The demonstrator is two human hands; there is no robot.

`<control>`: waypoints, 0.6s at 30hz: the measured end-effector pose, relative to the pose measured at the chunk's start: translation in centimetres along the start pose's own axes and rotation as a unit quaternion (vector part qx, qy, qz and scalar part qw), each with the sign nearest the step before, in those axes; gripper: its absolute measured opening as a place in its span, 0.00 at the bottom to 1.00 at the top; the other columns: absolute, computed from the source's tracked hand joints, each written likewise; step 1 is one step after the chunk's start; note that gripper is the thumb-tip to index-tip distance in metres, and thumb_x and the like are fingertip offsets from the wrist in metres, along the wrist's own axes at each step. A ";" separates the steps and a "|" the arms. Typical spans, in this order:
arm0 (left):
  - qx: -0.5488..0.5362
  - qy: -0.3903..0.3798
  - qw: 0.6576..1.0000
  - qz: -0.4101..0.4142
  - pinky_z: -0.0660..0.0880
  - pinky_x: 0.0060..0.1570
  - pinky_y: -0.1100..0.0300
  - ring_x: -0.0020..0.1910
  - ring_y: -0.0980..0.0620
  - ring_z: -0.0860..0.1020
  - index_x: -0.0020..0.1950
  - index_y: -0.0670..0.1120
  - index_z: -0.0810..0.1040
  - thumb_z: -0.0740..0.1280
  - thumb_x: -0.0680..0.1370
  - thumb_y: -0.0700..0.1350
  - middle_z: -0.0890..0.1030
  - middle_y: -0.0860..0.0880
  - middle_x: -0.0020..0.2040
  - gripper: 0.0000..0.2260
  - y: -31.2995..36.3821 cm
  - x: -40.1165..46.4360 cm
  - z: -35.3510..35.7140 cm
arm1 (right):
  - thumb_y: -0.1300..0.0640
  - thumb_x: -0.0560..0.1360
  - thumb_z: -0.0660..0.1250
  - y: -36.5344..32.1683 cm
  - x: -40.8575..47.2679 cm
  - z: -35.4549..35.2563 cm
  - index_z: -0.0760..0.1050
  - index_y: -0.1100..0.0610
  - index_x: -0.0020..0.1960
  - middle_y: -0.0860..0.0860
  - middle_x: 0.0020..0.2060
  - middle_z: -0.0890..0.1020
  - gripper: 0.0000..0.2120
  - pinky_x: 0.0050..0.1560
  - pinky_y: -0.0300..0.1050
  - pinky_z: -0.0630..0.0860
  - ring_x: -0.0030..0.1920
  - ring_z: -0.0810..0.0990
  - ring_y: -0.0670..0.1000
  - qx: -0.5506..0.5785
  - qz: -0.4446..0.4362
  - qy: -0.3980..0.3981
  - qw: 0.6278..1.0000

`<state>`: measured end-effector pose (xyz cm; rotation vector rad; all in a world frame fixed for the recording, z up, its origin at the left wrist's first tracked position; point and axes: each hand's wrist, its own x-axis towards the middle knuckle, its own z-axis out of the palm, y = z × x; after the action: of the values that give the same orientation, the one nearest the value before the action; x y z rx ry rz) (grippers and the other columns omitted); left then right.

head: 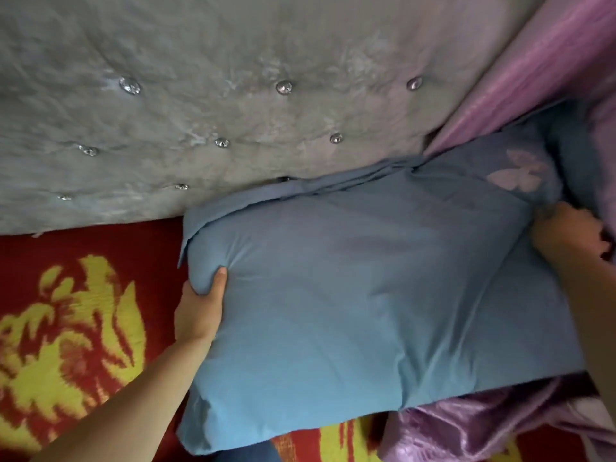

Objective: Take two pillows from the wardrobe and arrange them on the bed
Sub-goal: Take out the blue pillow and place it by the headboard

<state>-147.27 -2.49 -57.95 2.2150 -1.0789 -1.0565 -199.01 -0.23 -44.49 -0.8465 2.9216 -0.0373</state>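
Note:
A large blue pillow lies on the bed against the grey tufted headboard. My left hand pinches its left edge, thumb on top. My right hand grips the pillow's right end, fingers curled into the cloth. Behind that end shows a second blue pillow with a pale butterfly print, partly covered by the first one and pressed toward the curtain.
A red bedcover with yellow pattern spreads at the left. A shiny purple curtain hangs at the right of the headboard. Crumpled purple satin cloth lies under the pillow's near right corner.

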 end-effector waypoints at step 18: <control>0.059 0.002 0.992 0.108 0.72 0.58 0.45 0.60 0.35 0.73 0.74 0.55 0.59 0.58 0.73 0.63 0.75 0.37 0.61 0.31 -0.5 2.5 2.0 | 0.61 0.82 0.55 2.1 1.5 6.5 0.63 0.80 0.66 0.76 0.65 0.67 0.22 0.70 0.62 0.61 0.67 0.66 0.73 -0.009 -0.052 -0.085 0.995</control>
<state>-147.67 -4.37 -60.59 2.1293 -1.3760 -0.9162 -200.71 0.80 -51.17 -0.9541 2.7221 0.0509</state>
